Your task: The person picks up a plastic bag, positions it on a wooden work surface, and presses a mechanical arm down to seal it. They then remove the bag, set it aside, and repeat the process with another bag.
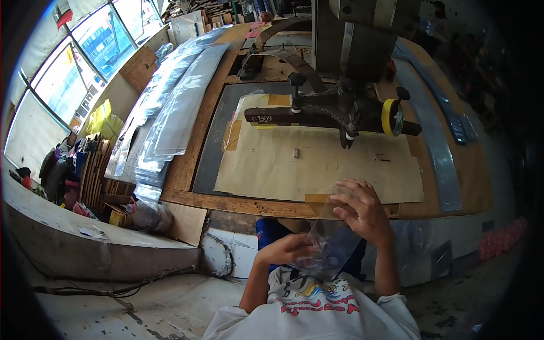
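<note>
A clear plastic sheet (pixel 339 241) is in front of my chest, over my lap. My left hand (pixel 292 249) grips it low on the left, with the fingers curled and partly seen through the plastic. My right hand (pixel 362 209) is higher, at the sheet's upper right edge, its fingers bent around the plastic. Just beyond the hands is the front edge of a cream-coloured board (pixel 266 170), lying on a dark plate in the wooden worktable. A dark metal press bar (pixel 331 120) hangs above that board.
Stacked long clear plastic sheets (pixel 181 107) cover the table's left side. Plastic strips (pixel 433 147) lie on the right. A yellow tape roll (pixel 387 117) hangs on the press arm. A plastic jug (pixel 150 216) and cardboard (pixel 184 222) stand at the lower left, with cables below.
</note>
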